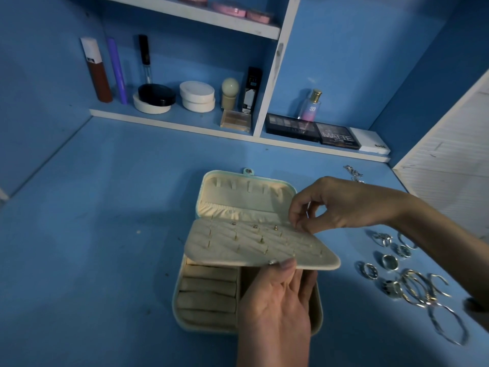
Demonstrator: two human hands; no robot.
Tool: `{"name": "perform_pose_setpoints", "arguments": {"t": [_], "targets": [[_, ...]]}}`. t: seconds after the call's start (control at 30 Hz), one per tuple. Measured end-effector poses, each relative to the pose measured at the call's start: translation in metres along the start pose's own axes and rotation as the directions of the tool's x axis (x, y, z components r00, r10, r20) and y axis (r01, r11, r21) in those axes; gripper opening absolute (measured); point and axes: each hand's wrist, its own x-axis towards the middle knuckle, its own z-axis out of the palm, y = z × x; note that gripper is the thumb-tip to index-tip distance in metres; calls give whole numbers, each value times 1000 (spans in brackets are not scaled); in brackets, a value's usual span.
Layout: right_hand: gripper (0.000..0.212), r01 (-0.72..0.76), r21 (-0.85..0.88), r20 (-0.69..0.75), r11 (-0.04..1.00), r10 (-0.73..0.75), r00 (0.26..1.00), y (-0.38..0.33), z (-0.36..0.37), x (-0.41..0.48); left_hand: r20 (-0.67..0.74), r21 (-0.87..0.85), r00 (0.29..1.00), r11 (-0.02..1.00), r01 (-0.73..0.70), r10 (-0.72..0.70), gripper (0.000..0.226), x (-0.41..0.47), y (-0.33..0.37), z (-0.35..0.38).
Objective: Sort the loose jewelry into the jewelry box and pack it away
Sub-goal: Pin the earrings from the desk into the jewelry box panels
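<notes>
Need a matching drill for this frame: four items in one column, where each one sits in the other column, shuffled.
Items:
1. earring panel
2. ring rolls
3. bangles
4. perfume bottle

Places:
A. on the shelf
B. loose on the blue table, right of the jewelry box
C. raised, front edge gripped by the left hand
D. in the box's base, left side

Pairs: 1-C, 2-D, 3-B, 4-A
</notes>
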Motion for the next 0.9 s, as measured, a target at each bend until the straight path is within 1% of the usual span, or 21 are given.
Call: {"name": "perform_pose_setpoints", "arguments": {"t": [0.13,0.23,0.37,0.47,0.53,0.63,0.73,0.8,0.9], "targets": [[13,-22,0,34,1000,22,999,1,1,2,5,-6,1000,1000,7,-7,106,0,0,1],[13,-26,19,37,999,26,999,2,2,2,13,-21,1000,1000,11,-11,103,1,0,-1],[15,-47,61,36,997,44,998,4,6,2,8,-18,1000,1000,6,-6,104,1,0,0],[9,-94,77,29,993,92,995,5,8,2,35,-27,999,1000,6,-5,97,0,0,0],[10,-117,73,35,991,114,993,6,9,3,53,-43,999,999,11,-9,93,-1,0,0],[10,-126,104,23,987,124,992,6,10,3,63,-32,998,999,18,-16,93,-1,0,1],[10,-115,175,-50,978,126,991,9,15,-2,63,-13,998,1000,17,-17,101,-3,0,3],[10,-71,203,-160,976,105,981,11,21,-9,54,3,998,1000,8,-8,106,-3,0,4],[13,-4,173,-347,985,65,936,17,33,-21,63,15,998,1000,4,-5,106,-4,0,5]]}}
